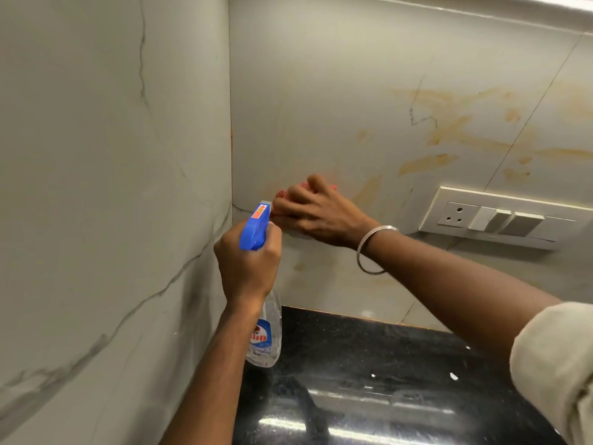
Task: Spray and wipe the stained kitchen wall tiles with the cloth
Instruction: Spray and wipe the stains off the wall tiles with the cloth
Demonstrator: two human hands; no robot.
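My left hand (248, 261) grips a clear spray bottle (264, 340) by its neck, its blue trigger head (255, 228) aimed toward the wall corner. My right hand (316, 213) presses a pink-red cloth (282, 194) against the pale back wall tile (321, 107), low down and close to the corner. Most of the cloth is hidden under the fingers. Orange-brown stains (449, 136) streak the back tile to the right of that hand, and a fainter patch (300, 266) sits below it.
A white switch and socket plate (500, 216) is fixed to the back wall at the right. A marbled side wall (112, 187) fills the left. A glossy black countertop (385, 380) lies below. A metal bangle (372, 248) circles my right wrist.
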